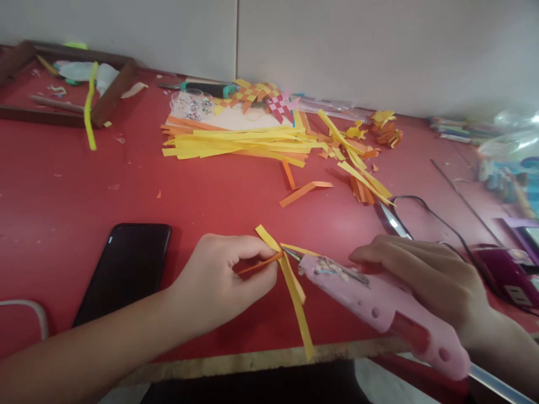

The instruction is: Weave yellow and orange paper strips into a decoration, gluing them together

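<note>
My left hand (223, 280) is closed in a pinch on crossed paper strips (290, 280), yellow and orange, near the front edge of the red table (63, 191). A long yellow strip hangs down past the table edge. My right hand (425, 280) grips a pink hot glue gun (379, 306). Its metal nozzle touches the strips right beside my left fingertips.
A black phone (126, 269) lies left of my left hand. A pile of yellow and orange strips (252, 143) and woven paper pieces (269, 98) sit farther back. Scissors (391, 221), a black cable, a purple device (505, 275) lie right. A wooden frame (105, 95) is at back left.
</note>
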The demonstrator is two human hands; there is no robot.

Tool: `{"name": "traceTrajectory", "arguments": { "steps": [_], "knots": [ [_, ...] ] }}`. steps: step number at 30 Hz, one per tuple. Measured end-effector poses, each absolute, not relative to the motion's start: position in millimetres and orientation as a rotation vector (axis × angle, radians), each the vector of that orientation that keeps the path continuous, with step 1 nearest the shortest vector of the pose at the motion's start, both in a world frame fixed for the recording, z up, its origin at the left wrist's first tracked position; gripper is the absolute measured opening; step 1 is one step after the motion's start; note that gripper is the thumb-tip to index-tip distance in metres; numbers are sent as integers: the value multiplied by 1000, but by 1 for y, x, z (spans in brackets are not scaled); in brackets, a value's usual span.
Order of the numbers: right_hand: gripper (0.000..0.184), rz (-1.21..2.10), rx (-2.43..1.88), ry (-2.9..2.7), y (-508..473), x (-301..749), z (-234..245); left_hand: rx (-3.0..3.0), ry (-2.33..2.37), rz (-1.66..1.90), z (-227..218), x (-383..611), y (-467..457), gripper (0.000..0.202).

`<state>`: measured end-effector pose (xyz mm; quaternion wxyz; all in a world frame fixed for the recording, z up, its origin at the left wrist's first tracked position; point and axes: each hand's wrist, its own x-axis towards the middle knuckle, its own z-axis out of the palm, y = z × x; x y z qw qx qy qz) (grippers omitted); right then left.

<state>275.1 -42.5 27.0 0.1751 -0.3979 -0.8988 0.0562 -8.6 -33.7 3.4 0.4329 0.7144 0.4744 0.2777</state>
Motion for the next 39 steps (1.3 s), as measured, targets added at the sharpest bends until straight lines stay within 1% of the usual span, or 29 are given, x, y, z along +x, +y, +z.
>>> {"name": "traceTrajectory", "arguments": {
  "steps": [3, 6, 9, 10, 13, 14, 17, 20, 22, 24, 25, 26, 27, 28, 30, 31, 32, 34, 37, 39],
  "knots": [
    [16, 191, -1075, -2533, -45, 272, 33, 1732, 1178, 680, 3, -8, -33, 17],
    [15, 182, -1303, -2399, -50, 269, 40, 1682, 1175, 666, 4, -8, -31, 16],
    [20, 115, -1449, -2310, -49, 277, 40, 1620, 1186, 642, 6, -9, -30, 14],
    [24, 100, -1441, -2345, -45, 283, 38, 1596, 1182, 637, 7, -9, -29, 15],
    [53, 35, -1502, -2572, -26, 309, 27, 1501, 1142, 619, 8, -10, -28, 16],
    [55, 14, -1539, -2647, -19, 320, 21, 1471, 1131, 611, 9, -10, -28, 15],
    [48, 19, -1570, -2731, 3, 354, 5, 1428, 1124, 592, 9, -10, -26, 15],
    [41, -16, -1723, -2816, 17, 377, 1, 1407, 1114, 583, 9, -9, -23, 15],
    [41, -153, -1784, -2836, 18, 373, 9, 1386, 1106, 577, 9, -9, -22, 15],
    [36, -385, -1704, -2776, 12, 351, 23, 1352, 1110, 576, 9, -9, -22, 15],
    [32, -448, -1604, -2727, 6, 334, 32, 1338, 1113, 574, 9, -9, -22, 15],
    [28, -433, -1475, -2668, -1, 314, 39, 1332, 1116, 572, 9, -9, -22, 15],
    [25, -347, -1321, -2621, -9, 292, 45, 1331, 1120, 572, 9, -9, -22, 15],
    [26, -201, -1171, -2602, -15, 271, 49, 1334, 1119, 568, 9, -9, -22, 15],
    [39, 95, -954, -2620, -25, 234, 50, 1335, 1104, 553, 9, -9, -21, 15],
    [43, 220, -922, -2620, -27, 220, 47, 1327, 1091, 543, 8, -9, -21, 15],
    [44, 290, -888, -2572, -28, 210, 43, 1318, 1080, 531, 8, -9, -20, 14],
    [38, 411, -832, -2462, -25, 198, 30, 1311, 1069, 508, 8, -10, -18, 11],
    [17, 611, -843, -2197, -19, 195, 13, 1315, 1069, 456, 7, -10, -18, 11],
    [8, 806, -887, -2035, -19, 196, 6, 1298, 1049, 412, 7, -10, -18, 14]
  ]
}}
